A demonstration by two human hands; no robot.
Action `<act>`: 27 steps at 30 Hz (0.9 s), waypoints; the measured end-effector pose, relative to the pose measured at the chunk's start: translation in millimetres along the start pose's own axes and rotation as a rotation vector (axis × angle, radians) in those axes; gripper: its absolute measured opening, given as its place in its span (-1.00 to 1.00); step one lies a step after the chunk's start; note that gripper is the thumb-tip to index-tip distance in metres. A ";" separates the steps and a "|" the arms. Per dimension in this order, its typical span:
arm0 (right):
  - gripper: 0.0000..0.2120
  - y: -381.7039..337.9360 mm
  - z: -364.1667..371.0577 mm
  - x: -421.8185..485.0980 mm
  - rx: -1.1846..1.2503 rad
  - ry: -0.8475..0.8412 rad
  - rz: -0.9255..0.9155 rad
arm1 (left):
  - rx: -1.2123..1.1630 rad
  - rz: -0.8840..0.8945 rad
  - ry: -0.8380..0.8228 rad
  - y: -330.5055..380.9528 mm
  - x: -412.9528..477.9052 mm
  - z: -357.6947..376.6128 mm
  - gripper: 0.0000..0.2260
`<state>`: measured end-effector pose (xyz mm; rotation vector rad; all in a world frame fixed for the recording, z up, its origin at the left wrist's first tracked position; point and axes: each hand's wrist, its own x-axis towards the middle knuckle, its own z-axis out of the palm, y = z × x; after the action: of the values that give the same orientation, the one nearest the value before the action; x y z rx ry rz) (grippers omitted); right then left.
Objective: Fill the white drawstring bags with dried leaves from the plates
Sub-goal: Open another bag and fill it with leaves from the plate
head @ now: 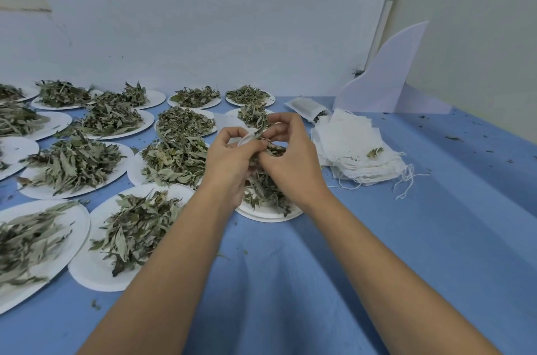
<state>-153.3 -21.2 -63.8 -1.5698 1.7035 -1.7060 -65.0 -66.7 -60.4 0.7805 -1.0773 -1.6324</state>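
Both hands meet above a white plate (pixel 268 213) of dried leaves near the middle of the blue table. My left hand (pixel 232 160) grips the mouth of a white drawstring bag (pixel 246 138), most of it hidden behind my fingers. My right hand (pixel 287 157) pinches a bunch of dried leaves (pixel 261 125) at the bag's opening. A stack of empty white drawstring bags (pixel 357 151) lies to the right, strings trailing. A filled bag (pixel 308 107) lies behind that stack.
Several white plates heaped with dried leaves (pixel 75 165) cover the left half of the table. A white folded sheet (pixel 389 75) stands at the back right against the wall. Leaf crumbs (pixel 453 138) dot the blue cloth on the right.
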 end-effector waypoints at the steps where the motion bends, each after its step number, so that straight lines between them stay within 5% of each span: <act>1: -0.59 -1.2 -0.7 -0.4 0.019 -0.016 0.009 | 0.001 0.005 0.012 -0.2 0.7 -1.0 -0.71; 27: -0.81 -6.5 -17.0 11.7 0.517 0.073 0.304 | -0.155 0.012 -0.054 7.1 2.8 -12.9 -0.71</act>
<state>-168.0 -19.4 -48.1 -0.9774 1.2975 -1.8576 -51.9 -73.8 -59.0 0.6299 -0.9776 -1.7124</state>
